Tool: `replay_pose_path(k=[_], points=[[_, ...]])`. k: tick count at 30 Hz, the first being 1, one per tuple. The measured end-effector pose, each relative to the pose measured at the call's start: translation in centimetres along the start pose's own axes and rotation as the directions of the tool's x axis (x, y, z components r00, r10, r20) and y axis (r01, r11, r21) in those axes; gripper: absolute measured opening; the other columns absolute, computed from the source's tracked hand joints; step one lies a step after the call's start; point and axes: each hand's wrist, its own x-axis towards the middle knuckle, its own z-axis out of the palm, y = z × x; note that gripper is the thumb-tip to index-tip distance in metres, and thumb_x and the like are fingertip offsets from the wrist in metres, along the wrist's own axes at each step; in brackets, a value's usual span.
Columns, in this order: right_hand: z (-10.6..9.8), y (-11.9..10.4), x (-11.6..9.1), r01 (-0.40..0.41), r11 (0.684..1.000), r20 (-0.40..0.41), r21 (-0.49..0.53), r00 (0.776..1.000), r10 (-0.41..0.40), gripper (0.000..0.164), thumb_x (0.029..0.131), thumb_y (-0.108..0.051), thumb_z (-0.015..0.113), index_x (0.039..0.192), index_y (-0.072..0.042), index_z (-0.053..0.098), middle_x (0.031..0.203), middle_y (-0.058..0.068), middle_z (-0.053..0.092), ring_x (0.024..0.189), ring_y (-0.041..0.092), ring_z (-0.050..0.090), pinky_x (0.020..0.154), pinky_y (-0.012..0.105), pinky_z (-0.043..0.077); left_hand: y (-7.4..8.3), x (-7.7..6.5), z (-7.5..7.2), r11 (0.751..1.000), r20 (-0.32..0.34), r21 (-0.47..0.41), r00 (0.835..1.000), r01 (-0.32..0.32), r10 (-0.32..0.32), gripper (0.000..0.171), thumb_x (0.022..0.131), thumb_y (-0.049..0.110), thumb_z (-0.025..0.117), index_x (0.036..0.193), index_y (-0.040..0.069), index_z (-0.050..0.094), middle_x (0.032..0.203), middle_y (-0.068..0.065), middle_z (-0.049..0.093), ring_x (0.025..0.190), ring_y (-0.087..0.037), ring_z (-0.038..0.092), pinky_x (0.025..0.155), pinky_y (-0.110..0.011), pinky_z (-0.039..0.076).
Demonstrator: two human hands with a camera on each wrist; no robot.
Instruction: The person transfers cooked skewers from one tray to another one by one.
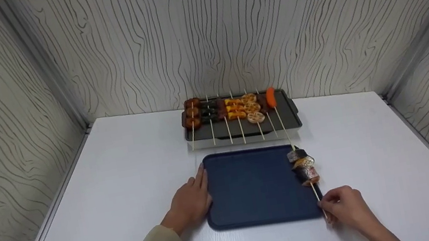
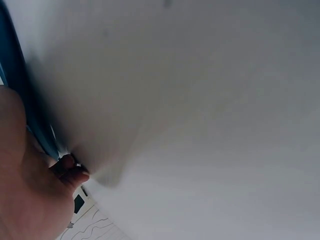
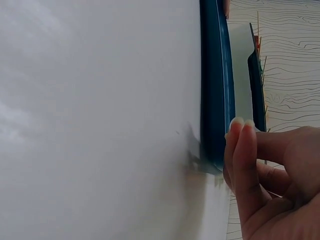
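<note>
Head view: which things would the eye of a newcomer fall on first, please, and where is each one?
Probably the dark-blue tray in the middle of the white table, the left hand at its left edge. Then the skewer of dark, silvery chunks over the tray's right edge, pinched by the right hand. Behind, colourful skewers lie across a dark pan, a bright orange sausage rightmost.

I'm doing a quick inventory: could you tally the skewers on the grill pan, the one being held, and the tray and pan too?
Skewers on the grill pan: 7
Held skewer: 1
Blue tray: 1
Grill pan: 1
Total: 10
</note>
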Motion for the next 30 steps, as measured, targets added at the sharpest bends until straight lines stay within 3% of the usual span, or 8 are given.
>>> replay_pose_path(k=[6, 13, 20, 30], points=[[-0.4, -0.2, 0.2, -0.011, 1.0, 0.032, 0.001, 0.999, 0.011, 0.008, 0.09, -0.004, 0.07, 0.087, 0.001, 0.075, 0.063, 0.004, 0.065, 0.053, 0.018, 0.064, 0.049, 0.029, 0.052, 0.1, 0.0, -0.2, 1.0, 0.013, -0.003, 1.0, 0.006, -0.005, 0.061, 0.105, 0.027, 0.038, 0.156, -0.006, 0.033, 0.166, -0.019, 0.028, 0.129, -0.03, 0.053, 0.095, -0.038, 0.052], [-1.6, -0.6, 0.4, -0.001, 1.0, 0.007, -0.025, 1.0, 0.001, 0.011, 0.093, -0.009, 0.069, 0.091, 0.0, 0.074, 0.069, 0.004, 0.066, 0.056, 0.019, 0.065, 0.049, 0.03, 0.053, 0.2, -0.1, -0.5, 1.0, 0.025, -0.022, 1.0, 0.007, -0.006, 0.061, 0.105, 0.027, 0.04, 0.156, -0.006, 0.033, 0.166, -0.02, 0.027, 0.131, -0.032, 0.052, 0.097, -0.039, 0.051], [-3.9, -1.3, 1.0, 0.09, 0.993, -0.016, -0.071, 0.996, -0.092, 0.027, 0.096, -0.016, 0.069, 0.114, 0.004, 0.068, 0.088, 0.007, 0.068, 0.07, 0.022, 0.069, 0.052, 0.031, 0.053, -0.3, 0.0, 0.5, 0.999, -0.043, 0.036, 0.999, -0.017, 0.018, 0.061, 0.105, 0.029, 0.039, 0.156, -0.005, 0.035, 0.166, -0.018, 0.027, 0.107, -0.024, 0.056, 0.083, -0.036, 0.053], [-7.3, -2.3, 3.4, 0.228, 0.964, -0.014, -0.135, 0.973, -0.232, 0.041, 0.098, -0.023, 0.07, 0.127, 0.005, 0.061, 0.103, 0.012, 0.069, 0.087, 0.022, 0.069, 0.059, 0.03, 0.056, 0.0, -0.1, 0.0, 1.0, -0.026, -0.007, 1.0, -0.008, 0.007, 0.06, 0.105, 0.027, 0.041, 0.155, -0.006, 0.036, 0.165, -0.019, 0.029, 0.113, -0.027, 0.056, 0.086, -0.037, 0.053]])
